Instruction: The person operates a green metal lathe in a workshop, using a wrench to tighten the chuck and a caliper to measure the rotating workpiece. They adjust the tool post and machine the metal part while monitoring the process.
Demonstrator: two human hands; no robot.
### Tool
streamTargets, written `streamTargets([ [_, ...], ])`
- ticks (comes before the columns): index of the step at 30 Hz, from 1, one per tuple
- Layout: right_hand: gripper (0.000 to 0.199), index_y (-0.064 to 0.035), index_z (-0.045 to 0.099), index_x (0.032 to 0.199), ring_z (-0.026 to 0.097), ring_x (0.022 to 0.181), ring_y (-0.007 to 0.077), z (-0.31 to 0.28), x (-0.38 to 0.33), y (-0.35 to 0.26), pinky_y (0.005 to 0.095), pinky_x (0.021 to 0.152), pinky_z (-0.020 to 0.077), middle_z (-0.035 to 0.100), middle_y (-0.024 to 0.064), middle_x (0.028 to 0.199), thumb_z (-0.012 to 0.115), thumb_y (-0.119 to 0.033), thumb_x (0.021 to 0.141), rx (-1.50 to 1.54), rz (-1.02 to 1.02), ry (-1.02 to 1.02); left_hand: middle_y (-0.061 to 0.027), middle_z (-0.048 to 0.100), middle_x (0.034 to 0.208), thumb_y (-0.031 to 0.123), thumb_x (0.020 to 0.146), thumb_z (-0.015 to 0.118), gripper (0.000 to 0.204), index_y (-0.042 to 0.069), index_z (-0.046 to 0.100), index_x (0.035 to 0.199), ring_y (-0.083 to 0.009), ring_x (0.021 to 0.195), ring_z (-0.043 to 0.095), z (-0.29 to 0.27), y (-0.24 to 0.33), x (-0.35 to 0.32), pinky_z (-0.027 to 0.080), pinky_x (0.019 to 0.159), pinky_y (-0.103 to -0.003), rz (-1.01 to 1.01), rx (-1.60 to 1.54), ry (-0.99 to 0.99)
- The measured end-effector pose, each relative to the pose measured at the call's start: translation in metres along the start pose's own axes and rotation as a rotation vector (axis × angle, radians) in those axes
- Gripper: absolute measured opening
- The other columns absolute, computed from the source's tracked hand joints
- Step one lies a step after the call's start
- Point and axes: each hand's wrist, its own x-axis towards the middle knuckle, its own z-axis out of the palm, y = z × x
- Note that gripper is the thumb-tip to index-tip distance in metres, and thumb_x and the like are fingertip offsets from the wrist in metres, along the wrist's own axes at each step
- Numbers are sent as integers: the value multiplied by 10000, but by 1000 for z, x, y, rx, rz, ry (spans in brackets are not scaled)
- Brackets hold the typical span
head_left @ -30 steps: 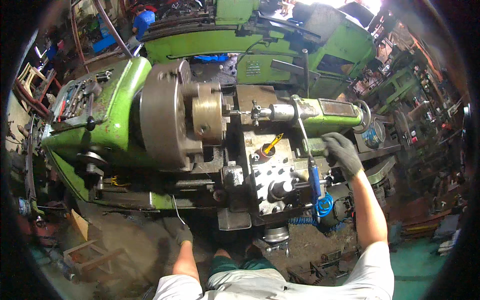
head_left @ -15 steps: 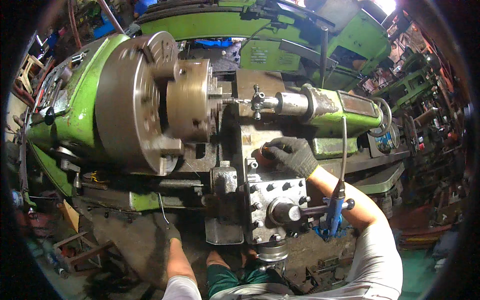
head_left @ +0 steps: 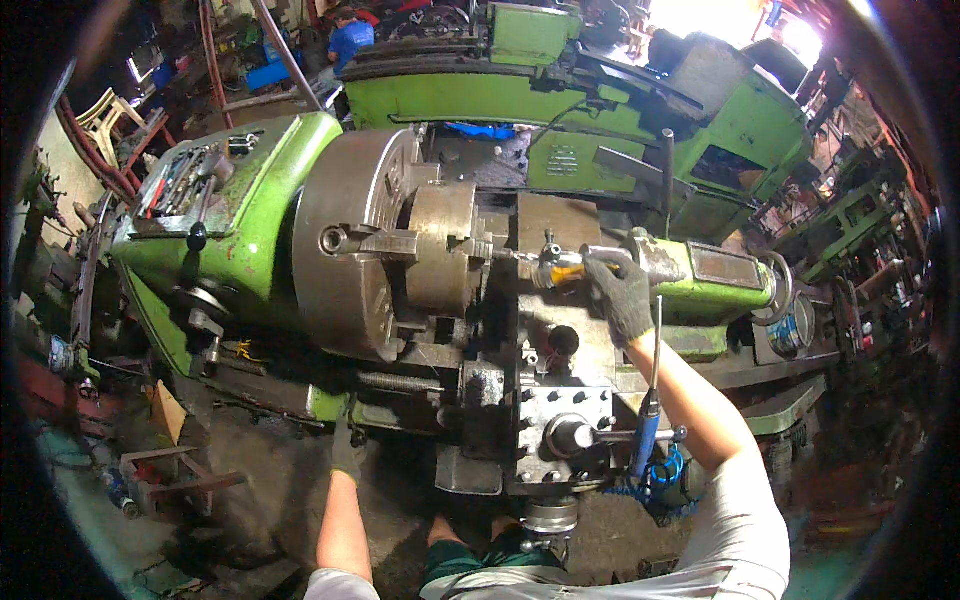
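Left hand [head_left: 347, 450] low at bed's [head_left: 326, 402] front edge; whether fingers grip, cannot tell. Chuck [head_left: 345, 245] holds round workpiece [head_left: 440, 250]. Yellow tool [head_left: 568, 272] extends left from right hand [head_left: 622, 300], fingers closed on it; long axis roughly left-right, tip toward workpiece. Right hand nearer workpiece. No legible brands, labels or writing.

green machine behind [head_left: 570, 165] | person in blue shirt [head_left: 351, 40] | pale frame [head_left: 106, 120], perhaps a chair | tan board [head_left: 168, 413]

yellow tool [head_left: 567, 272] partly hidden by right hand [head_left: 622, 300], left fingers [head_left: 345, 438] indistinct, shirt [head_left: 742, 532] cut off
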Motion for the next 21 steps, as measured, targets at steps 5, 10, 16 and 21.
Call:
streamTargets([
  [5,265,3,755,1055,712,844,186,47,43,9,326,768,557,767,116,961,721,-229,932,-98,-148,56,-229,697,1198,671,916,552,794,-50,663,1232,-374,1120,654,9,-8,-52,504,959,-481,240,945,160],
  [10,288,15,735,1035,739,827,202,51,51,21,346,719,570,767,143,916,715,-260,954,-375,-253,124,-293,606,1365,623,915,552,749,6,626,1333,-456,1251,589,-27,-68,-35,463,1055,-509,221,1265,20],
  [16,306,-36,718,1065,750,884,324,51,31,1,424,796,571,748,202,924,666,-311,942,-498,-264,61,-245,619,1389,594,905,562,709,65,622,1373,-432,1294,574,-21,-63,-95,422,1101,-538,-15,1191,-29],
  [21,243,-37,713,1080,750,863,316,38,3,1,419,766,584,750,198,947,687,-234,940,-553,-389,-118,-263,512,1505,608,918,539,775,70,538,1477,-440,1389,494,-47,-107,-81,390,1145,-524,-35,1152,-78],
])
